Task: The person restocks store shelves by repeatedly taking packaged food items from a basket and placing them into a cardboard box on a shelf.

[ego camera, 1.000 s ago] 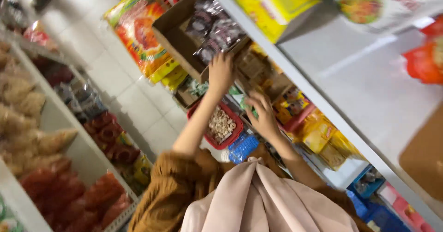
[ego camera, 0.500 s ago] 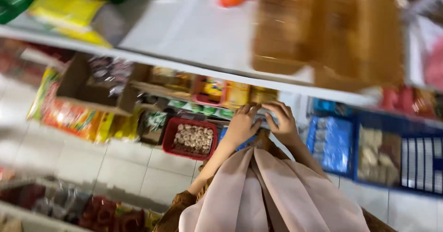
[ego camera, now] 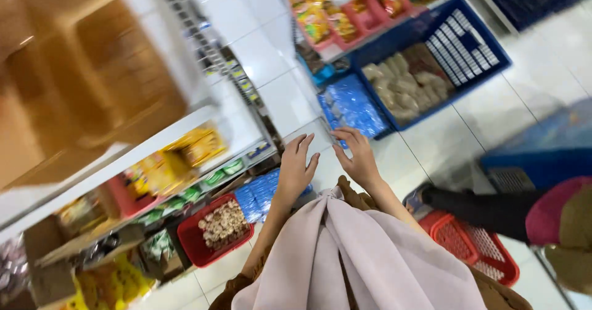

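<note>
Both hands raised in front of the person, nothing gripped. Left hand [ego camera: 296, 168] held flat, fingers [ego camera: 300, 145] spread apart and extended, empty, hovering over the white tiled floor [ego camera: 277, 94] and just above a stack of blue packets [ego camera: 262, 193] on the low shelf. Right hand [ego camera: 357, 156] just beside it, fingers [ego camera: 345, 134] loosely apart, tips close to the corner of a flat pack of blue packets [ego camera: 351, 103]; touching or not, cannot tell, blurred. Those blue packets sit beside a big blue crate [ego camera: 431, 32] on the floor, which holds pale bagged snacks [ego camera: 401, 82] in one part and a dark packet with white stripes [ego camera: 462, 36] in the other. Red basket [ego camera: 203, 248] under the left forearm holds small brown rounded pieces [ego camera: 223, 224], nut-like. Shelf edge [ego camera: 123, 162] at left carries yellow packets [ego camera: 191, 150] and green ones [ego camera: 222, 174]; blurred brown boxes [ego camera: 80, 82] above. Upper rack with pink trays [ego camera: 364, 20] holds orange-yellow snack bags [ego camera: 314, 17]. Pale pink scarf [ego camera: 370, 261] hangs down the person's front. At right, another person's dark sleeve [ego camera: 487, 208] reaches over a red mesh basket [ego camera: 475, 248], contents not visible.
</note>
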